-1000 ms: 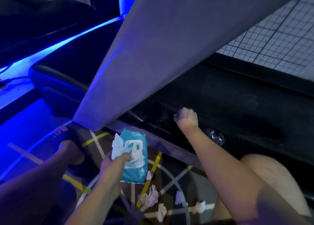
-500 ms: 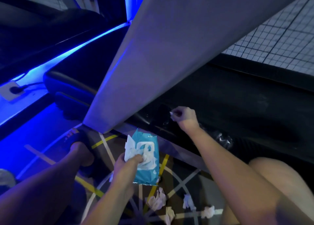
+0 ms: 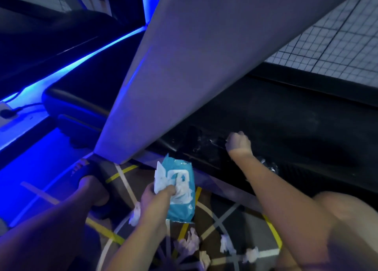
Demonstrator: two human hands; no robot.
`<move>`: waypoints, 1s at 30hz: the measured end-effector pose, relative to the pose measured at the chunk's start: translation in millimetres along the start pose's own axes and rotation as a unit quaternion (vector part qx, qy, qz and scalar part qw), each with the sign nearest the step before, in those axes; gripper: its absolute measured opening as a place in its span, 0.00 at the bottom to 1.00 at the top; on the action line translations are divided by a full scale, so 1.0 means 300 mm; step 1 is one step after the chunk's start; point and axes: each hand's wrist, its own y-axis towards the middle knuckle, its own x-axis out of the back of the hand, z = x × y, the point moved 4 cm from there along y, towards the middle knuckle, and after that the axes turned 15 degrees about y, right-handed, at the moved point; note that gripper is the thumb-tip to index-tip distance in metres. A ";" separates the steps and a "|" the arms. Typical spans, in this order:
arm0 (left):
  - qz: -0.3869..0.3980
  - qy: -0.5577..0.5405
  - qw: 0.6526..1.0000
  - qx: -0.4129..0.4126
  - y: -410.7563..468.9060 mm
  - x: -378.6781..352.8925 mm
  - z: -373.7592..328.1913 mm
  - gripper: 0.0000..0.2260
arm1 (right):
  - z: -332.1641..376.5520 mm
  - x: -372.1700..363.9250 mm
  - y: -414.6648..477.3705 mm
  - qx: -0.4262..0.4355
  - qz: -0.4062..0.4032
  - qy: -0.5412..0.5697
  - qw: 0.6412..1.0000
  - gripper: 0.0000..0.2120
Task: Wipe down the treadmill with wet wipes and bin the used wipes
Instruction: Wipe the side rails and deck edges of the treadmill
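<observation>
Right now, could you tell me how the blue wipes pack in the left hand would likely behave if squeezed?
Probably soft and floppy: the wipes pack is a film pouch creasing where the left hand grips it. Likely light, hanging from one hand's grip. The wipe poking from its top may pull free.

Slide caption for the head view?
Right hand fisted on the treadmill, left hand holding the wipes pack, crumpled wipes on the floor.

Left hand (image 3: 157, 197) at 6 o'clock, forearm up from bottom edge, pinching wipes pack (image 3: 181, 191). Right hand (image 3: 238, 142) at its 2 o'clock, fisted, arm outstretched.
</observation>
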 end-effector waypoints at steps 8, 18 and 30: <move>0.011 -0.074 0.997 0.017 -0.062 -0.215 0.053 0.17 | -0.105 0.179 -0.261 0.046 0.105 0.068 0.991 0.07; -0.019 -0.060 0.996 -0.063 -0.198 -0.249 0.054 0.17 | -0.367 0.669 -0.576 -0.040 0.109 0.074 0.990 0.04; 0.049 0.019 0.998 -0.045 -0.166 -0.119 0.070 0.18 | -0.305 0.387 -0.280 0.021 0.082 0.135 0.987 0.08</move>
